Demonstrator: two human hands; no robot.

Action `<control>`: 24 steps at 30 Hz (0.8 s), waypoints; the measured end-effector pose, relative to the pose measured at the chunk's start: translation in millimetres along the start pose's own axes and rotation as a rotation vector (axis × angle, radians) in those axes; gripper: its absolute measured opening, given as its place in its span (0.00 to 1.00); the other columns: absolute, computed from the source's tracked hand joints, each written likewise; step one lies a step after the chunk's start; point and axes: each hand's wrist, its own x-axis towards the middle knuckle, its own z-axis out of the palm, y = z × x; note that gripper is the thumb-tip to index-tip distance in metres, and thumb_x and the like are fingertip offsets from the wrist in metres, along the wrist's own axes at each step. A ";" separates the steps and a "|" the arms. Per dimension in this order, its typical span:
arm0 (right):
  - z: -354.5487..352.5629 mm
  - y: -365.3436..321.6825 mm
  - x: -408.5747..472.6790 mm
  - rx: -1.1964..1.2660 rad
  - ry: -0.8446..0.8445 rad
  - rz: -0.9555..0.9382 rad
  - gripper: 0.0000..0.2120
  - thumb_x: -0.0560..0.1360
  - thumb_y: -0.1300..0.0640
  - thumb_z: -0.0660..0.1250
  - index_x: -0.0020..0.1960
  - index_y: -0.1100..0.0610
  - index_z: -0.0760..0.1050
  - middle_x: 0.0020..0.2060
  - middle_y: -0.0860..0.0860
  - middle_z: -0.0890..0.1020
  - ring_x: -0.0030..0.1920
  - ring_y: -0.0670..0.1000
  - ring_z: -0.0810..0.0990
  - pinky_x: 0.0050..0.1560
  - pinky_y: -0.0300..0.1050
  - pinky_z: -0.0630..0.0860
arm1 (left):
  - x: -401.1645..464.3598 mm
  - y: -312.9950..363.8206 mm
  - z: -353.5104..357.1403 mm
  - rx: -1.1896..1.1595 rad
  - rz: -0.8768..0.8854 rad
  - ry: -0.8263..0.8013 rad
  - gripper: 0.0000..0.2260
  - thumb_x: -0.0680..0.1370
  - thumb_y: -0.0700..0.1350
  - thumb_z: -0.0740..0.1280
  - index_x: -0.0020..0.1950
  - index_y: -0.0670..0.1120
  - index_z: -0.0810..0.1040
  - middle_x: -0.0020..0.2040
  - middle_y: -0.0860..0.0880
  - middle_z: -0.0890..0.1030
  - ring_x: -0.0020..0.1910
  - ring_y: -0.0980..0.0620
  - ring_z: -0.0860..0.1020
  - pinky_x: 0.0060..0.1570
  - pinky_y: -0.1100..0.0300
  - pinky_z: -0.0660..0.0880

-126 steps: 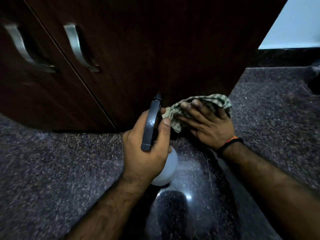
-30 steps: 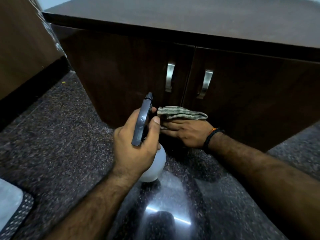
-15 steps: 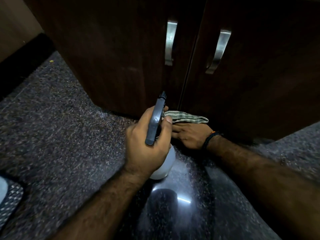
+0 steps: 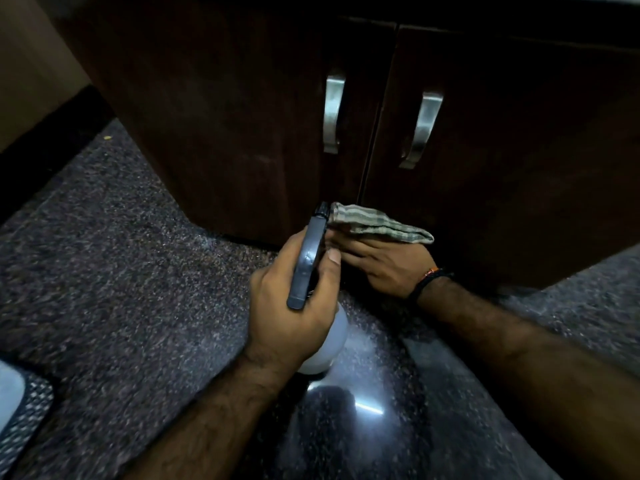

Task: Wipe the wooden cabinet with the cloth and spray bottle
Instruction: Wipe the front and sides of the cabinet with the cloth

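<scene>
Pressed flat against the foot of the dark brown wooden cabinet (image 4: 242, 133), right where its two doors meet: a folded green-and-white striped cloth (image 4: 377, 223), just above the speckled grey granite floor (image 4: 121, 271). Held there by the right hand (image 4: 384, 268), fingers (image 4: 349, 252) extended and close together under the cloth's lower edge, palm turned toward the door. On that wrist, a black band with an orange bead (image 4: 429, 277).

Just left of the cloth and in front of it, gripped upright in the left hand (image 4: 287, 306): a spray bottle with a dark grey trigger head and a white rounded plastic body (image 4: 332, 344). Fingers curled around the neck, thumb (image 4: 330, 263) laid along the right side of the head, black nozzle (image 4: 321, 209) aimed at the cabinet and nearly touching the cloth's left end.

Higher on the doors, two curved brushed-metal handles, left one (image 4: 333, 112) and right one (image 4: 420, 129), on either side of the seam. At the lower left edge, part of a patterned mat (image 4: 24, 410). On the polished floor below the bottle, a bright glare (image 4: 367, 407).
</scene>
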 end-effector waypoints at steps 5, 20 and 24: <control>-52.1 7.6 13.5 -0.099 0.081 0.086 0.36 0.72 0.66 0.56 0.80 0.53 0.56 0.77 0.54 0.62 0.74 0.56 0.71 0.72 0.55 0.70 | -0.9 26.9 -0.1 -0.035 0.008 0.030 0.19 0.81 0.53 0.66 0.59 0.39 0.82 0.31 0.50 0.80 0.30 0.45 0.83 0.37 0.43 0.81; -131.9 22.2 4.5 -0.436 0.275 0.156 0.27 0.84 0.56 0.54 0.82 0.53 0.55 0.81 0.57 0.57 0.81 0.57 0.53 0.79 0.60 0.54 | -13.0 97.8 1.3 -0.055 0.148 0.005 0.16 0.82 0.52 0.66 0.63 0.43 0.81 0.29 0.51 0.81 0.29 0.53 0.84 0.37 0.51 0.83; -140.2 24.8 -11.3 -0.347 0.363 0.183 0.23 0.87 0.52 0.44 0.80 0.55 0.62 0.78 0.59 0.63 0.79 0.58 0.60 0.76 0.59 0.63 | -15.5 104.5 15.6 -0.072 0.151 -0.015 0.16 0.82 0.53 0.66 0.63 0.44 0.81 0.28 0.51 0.81 0.28 0.55 0.84 0.36 0.57 0.82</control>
